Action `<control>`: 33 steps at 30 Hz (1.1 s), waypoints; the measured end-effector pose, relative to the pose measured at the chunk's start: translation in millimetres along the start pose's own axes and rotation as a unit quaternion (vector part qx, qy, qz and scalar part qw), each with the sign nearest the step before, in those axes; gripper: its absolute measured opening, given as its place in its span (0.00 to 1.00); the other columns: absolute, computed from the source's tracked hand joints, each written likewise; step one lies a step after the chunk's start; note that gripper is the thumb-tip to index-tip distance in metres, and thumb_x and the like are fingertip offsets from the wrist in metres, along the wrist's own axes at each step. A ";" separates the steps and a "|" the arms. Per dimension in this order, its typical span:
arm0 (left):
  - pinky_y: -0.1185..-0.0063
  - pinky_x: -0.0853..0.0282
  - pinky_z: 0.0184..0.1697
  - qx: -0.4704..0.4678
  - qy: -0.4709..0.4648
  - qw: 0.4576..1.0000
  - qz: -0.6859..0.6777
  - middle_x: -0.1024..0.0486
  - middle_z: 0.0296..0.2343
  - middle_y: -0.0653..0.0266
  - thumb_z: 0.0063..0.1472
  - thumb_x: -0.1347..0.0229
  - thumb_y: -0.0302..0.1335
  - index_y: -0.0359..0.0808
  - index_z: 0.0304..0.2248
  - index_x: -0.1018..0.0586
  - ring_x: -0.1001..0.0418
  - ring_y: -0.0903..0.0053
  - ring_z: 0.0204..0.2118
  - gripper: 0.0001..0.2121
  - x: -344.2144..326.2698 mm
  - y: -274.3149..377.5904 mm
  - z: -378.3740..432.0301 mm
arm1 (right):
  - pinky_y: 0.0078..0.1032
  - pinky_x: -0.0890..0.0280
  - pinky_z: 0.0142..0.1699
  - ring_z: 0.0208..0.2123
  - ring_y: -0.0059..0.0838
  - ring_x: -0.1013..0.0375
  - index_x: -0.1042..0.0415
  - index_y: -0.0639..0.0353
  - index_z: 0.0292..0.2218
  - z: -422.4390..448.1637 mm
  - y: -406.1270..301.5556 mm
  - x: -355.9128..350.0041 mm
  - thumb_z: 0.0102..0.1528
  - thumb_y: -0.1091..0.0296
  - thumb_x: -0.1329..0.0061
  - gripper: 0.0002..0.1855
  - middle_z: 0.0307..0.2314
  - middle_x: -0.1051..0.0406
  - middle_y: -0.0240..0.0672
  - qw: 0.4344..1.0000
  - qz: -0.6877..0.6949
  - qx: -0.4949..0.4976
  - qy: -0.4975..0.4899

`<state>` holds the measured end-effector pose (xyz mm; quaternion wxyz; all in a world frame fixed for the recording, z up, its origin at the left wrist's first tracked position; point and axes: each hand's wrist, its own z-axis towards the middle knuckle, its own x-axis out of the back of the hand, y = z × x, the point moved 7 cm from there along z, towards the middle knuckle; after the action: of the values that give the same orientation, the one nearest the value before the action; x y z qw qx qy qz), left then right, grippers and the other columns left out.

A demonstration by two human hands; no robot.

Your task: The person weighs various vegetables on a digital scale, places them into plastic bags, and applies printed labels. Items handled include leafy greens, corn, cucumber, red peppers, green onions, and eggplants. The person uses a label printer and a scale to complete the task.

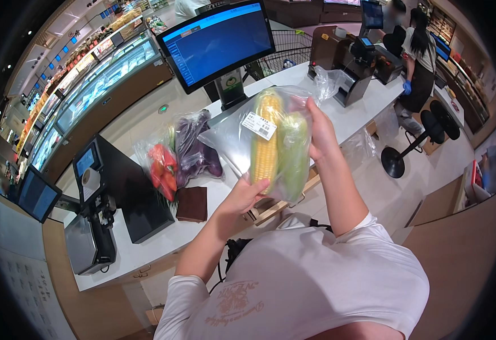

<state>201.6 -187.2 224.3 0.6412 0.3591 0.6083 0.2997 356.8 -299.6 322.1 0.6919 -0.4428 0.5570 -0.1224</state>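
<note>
Between both hands I hold a clear plastic bag of corn [266, 148] over the counter. One cob has bare yellow kernels, and beside it lies corn in its green husk. A printed price label [259, 126] sticks to the upper part of the bag. My left hand [247, 194] grips the lower left corner, thumb on top. At the upper right edge, my right hand [319, 134] pinches the plastic. Left of the corn, bagged eggplants [199, 146] and bagged red peppers [162, 170] lie on the counter, with a folded brown cloth [191, 204] just in front of them.
A touchscreen monitor [220, 44] stands behind the bag. At left are a dark box-shaped machine [139, 182] and a scale [88, 244]. A crumpled plastic bag [328, 83] rests on the white counter [316, 80] at right. Beyond are a black stool [394, 161] and another person [418, 59].
</note>
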 end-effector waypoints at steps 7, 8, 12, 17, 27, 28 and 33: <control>0.80 0.31 0.40 -0.061 0.123 0.977 0.163 0.29 0.40 0.64 0.58 0.47 0.21 0.33 0.52 0.38 0.29 0.80 0.37 0.22 -28.2 28.4 58.1 | 0.27 0.36 0.52 0.51 0.31 0.35 0.51 0.65 0.60 21.5 3.3 59.2 0.61 0.51 0.57 0.35 0.51 0.39 0.43 0.942 -0.297 0.157 0.003; 0.80 0.31 0.41 -0.068 0.165 0.965 0.191 0.28 0.39 0.61 0.58 0.46 0.22 0.32 0.52 0.39 0.28 0.79 0.38 0.23 -29.6 31.3 67.2 | 0.27 0.37 0.53 0.52 0.31 0.36 0.54 0.64 0.61 16.1 13.2 65.9 0.58 0.50 0.54 0.39 0.52 0.40 0.43 0.920 -0.348 0.179 -0.024; 0.79 0.32 0.42 -0.139 0.152 0.883 0.421 0.29 0.40 0.61 0.59 0.44 0.25 0.32 0.52 0.38 0.30 0.78 0.40 0.23 -44.2 38.9 119.0 | 0.31 0.37 0.53 0.52 0.33 0.35 0.56 0.62 0.61 44.0 17.6 81.4 0.49 0.55 0.44 0.48 0.51 0.40 0.44 0.990 -0.128 0.022 -0.046; 0.78 0.30 0.43 -0.075 0.169 0.968 0.169 0.31 0.44 0.63 0.61 0.46 0.28 0.33 0.54 0.38 0.31 0.77 0.45 0.24 -63.7 33.8 185.3 | 0.33 0.32 0.49 0.47 0.37 0.31 0.48 0.64 0.57 82.2 -0.4 107.9 0.48 0.67 0.50 0.37 0.47 0.36 0.43 0.981 0.129 -0.094 -0.112; 0.73 0.29 0.46 0.044 0.189 0.981 -0.020 0.34 0.51 0.62 0.63 0.51 0.32 0.36 0.58 0.41 0.31 0.71 0.50 0.25 -40.5 -11.5 259.9 | 0.32 0.31 0.47 0.44 0.34 0.29 0.43 0.66 0.53 129.9 -29.2 159.8 0.50 0.71 0.52 0.29 0.43 0.33 0.43 0.997 0.032 -0.056 -0.039; 0.73 0.29 0.47 0.030 0.185 0.982 -0.021 0.34 0.51 0.63 0.64 0.52 0.31 0.36 0.58 0.42 0.31 0.71 0.50 0.25 -39.7 -13.4 267.0 | 0.32 0.31 0.48 0.44 0.35 0.29 0.43 0.66 0.53 134.4 -29.0 163.0 0.50 0.72 0.52 0.29 0.43 0.33 0.43 0.997 0.029 -0.063 -0.038; 0.75 0.31 0.49 0.000 0.151 0.988 0.018 0.33 0.50 0.62 0.65 0.52 0.32 0.36 0.57 0.40 0.31 0.73 0.50 0.23 -17.4 -31.9 302.4 | 0.34 0.31 0.48 0.44 0.36 0.29 0.41 0.66 0.52 166.5 -16.4 191.4 0.50 0.71 0.52 0.28 0.42 0.32 0.43 0.997 0.041 -0.062 0.025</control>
<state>499.5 -248.5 208.4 0.5365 0.3203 0.6918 0.3619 575.4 -356.7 205.5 0.6529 -0.4586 0.5987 -0.0702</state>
